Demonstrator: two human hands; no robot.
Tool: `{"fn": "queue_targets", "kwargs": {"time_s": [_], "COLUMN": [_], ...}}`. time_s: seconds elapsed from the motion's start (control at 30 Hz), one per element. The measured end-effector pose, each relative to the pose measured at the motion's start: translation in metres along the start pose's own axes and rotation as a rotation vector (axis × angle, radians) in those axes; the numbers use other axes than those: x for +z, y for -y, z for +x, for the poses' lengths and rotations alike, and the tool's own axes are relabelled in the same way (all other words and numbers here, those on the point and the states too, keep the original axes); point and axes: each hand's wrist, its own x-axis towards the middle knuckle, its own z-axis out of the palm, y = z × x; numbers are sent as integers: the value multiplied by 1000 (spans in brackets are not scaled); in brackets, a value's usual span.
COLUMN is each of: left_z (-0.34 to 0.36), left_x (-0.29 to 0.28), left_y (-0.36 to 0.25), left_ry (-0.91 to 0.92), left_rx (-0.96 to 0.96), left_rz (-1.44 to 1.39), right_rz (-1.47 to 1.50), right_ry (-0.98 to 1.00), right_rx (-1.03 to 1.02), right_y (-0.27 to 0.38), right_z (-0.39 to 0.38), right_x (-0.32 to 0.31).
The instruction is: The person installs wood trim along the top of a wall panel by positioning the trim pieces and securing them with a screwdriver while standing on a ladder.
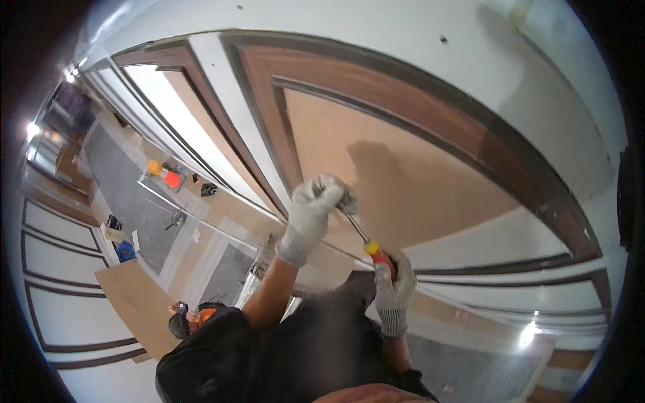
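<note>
My right hand point(393, 290), in a light grey knit glove, is wrapped round the red and yellow handle of a screwdriver point(381, 256). The metal shaft slants up and left to my left hand point(310, 213). That hand wears a matching glove, and its fingers are closed around the far end of the shaft. The tip, and anything else between those fingers, is hidden. Both hands are in front of a wall panel point(396, 174) with a light wood-coloured centre and a dark brown frame moulding point(376, 74).
Far below lies a floor with grey and tan coverings point(127, 188). On it stand an orange cone point(173, 178) and a blue round item point(125, 251). A person in orange with a dark cap point(179, 326) is at lower left beside a tan board point(138, 305). A bright lamp point(529, 334) glows at right.
</note>
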Motion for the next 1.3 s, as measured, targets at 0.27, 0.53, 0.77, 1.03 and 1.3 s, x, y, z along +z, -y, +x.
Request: {"fn": "queue_targets", "kwargs": {"time_s": [0.27, 0.53, 0.77, 1.03, 1.3], "left_z": [-10, -17, -23, -25, -28], "left_x": [18, 32, 33, 37, 49], "left_y": [2, 3, 4, -13, -8], "left_ry": [-9, 13, 29, 22, 32], "left_rx": [-24, -35, -31, -64, -72], "left_rz": [-86, 63, 69, 250, 206], "right_rz": [54, 56, 36, -68, 87], "right_ry": [-126, -131, -174, -154, -156], "right_rx": [-101, -57, -113, -149, -1], "right_y": [8, 10, 6, 6, 4], "right_z": [-15, -27, -34, -34, -41], "right_x": [-13, -24, -29, -35, -32]}}
